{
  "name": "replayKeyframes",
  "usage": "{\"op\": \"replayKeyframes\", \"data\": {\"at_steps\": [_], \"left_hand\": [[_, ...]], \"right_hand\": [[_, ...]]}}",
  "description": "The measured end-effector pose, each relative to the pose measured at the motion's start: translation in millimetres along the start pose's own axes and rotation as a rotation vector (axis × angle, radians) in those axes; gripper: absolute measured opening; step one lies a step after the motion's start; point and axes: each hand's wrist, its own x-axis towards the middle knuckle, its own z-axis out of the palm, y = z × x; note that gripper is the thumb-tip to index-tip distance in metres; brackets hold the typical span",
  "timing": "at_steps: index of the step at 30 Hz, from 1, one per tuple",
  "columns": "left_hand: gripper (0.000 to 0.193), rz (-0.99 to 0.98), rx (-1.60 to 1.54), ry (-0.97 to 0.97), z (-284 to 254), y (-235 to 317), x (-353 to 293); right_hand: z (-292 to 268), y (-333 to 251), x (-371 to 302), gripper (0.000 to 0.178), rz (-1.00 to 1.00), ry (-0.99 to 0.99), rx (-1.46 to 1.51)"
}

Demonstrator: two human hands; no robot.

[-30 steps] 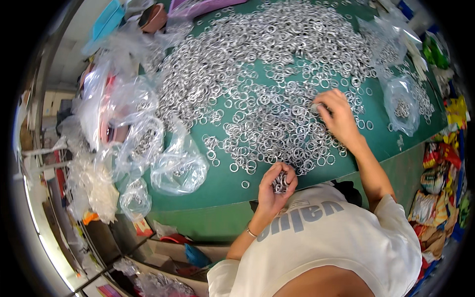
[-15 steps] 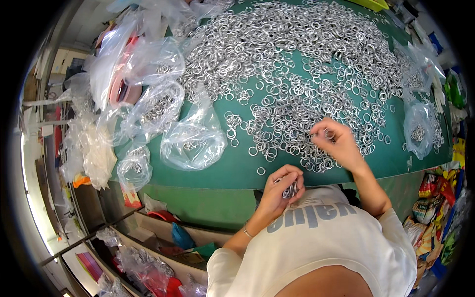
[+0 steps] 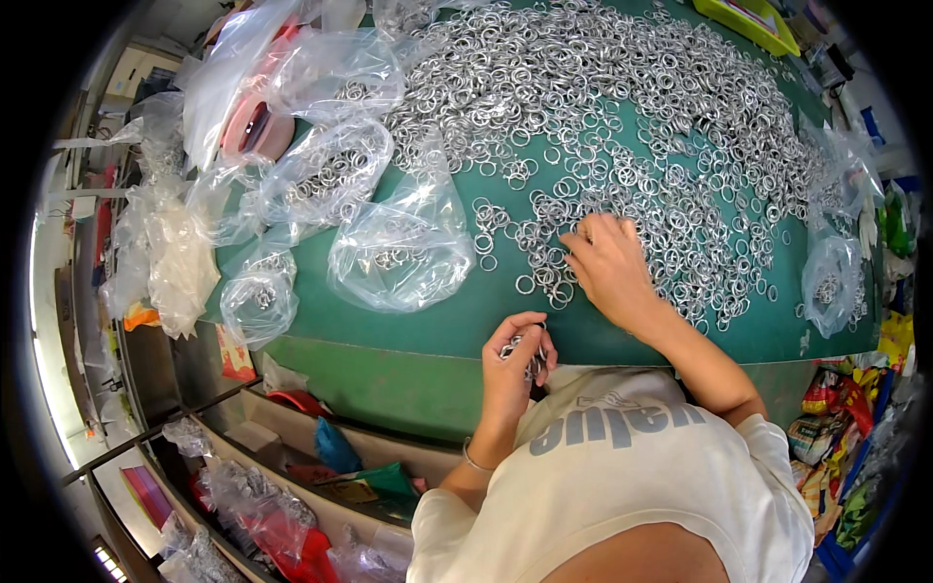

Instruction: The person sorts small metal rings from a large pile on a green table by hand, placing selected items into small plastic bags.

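My left hand [image 3: 517,364] is curled, palm up, around several silver metal rings [image 3: 525,356] just off the table's front edge. My right hand [image 3: 612,267] reaches over the loose metal rings [image 3: 671,209] spread across the green tabletop. Its fingers are bent down among the nearer rings, and whatever lies under the fingertips is hidden. Beyond it the rings rise into a thick heap [image 3: 583,63]. A small separate cluster of rings [image 3: 489,228] lies left of my right hand.
Clear plastic bags with rings inside stand at the left, the nearest bag [image 3: 403,257] beside the cluster. Another bag [image 3: 831,282] sits at the right edge. A yellow-green tray [image 3: 748,24] is at the far right. Below the table is an open drawer [image 3: 321,447].
My right hand has moved left and turned, its fingers now down among the rings. The left hand is still curled around its rings. The whole view has shifted slightly.
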Motion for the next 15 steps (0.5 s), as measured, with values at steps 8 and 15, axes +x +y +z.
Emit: {"op": "replayKeyframes", "data": {"at_steps": [8, 15], "left_hand": [[0.015, -0.009, -0.092, 0.023, -13, 0, 2], [0.014, 0.001, -0.141, -0.013, -17, 0, 4]], "right_hand": [[-7, 3, 13, 0.013, 0.032, -0.106, 0.135], [-27, 8, 9, 0.014, 0.338, -0.116, 0.615]]}}
